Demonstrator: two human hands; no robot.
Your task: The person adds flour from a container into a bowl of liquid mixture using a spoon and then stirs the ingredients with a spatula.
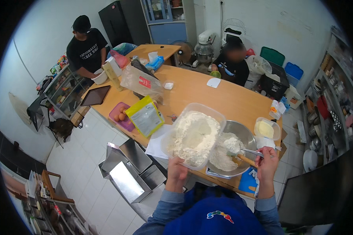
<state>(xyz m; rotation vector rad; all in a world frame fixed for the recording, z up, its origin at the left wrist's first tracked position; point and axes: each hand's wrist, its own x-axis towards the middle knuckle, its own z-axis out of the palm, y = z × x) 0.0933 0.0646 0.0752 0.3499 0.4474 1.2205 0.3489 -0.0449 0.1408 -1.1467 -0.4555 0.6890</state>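
Note:
My left hand point(177, 172) is closed on the near edge of a clear plastic container point(169, 146), which is tilted beside a steel mixing bowl point(245, 132). Flour point(196, 135) fills the container, with a hollow in its middle. My right hand point(266, 161) grips the handle of a metal spoon point(251, 151), whose bowl carries a heap of flour above the mixing bowl. More flour point(222, 157) lies inside the mixing bowl. A wooden-handled utensil point(247, 160) leans over the bowl's rim below the spoon; its far end is hidden in the flour.
On the table point(192, 84) are a yellow bag point(145, 116), a pink tray point(127, 124) of eggs, a tub of pale yellow fat point(266, 129) and a plastic bag point(143, 82). Metal loaf tins point(129, 182) stand at left. Two people point(86, 47) point(232, 64) are across the table.

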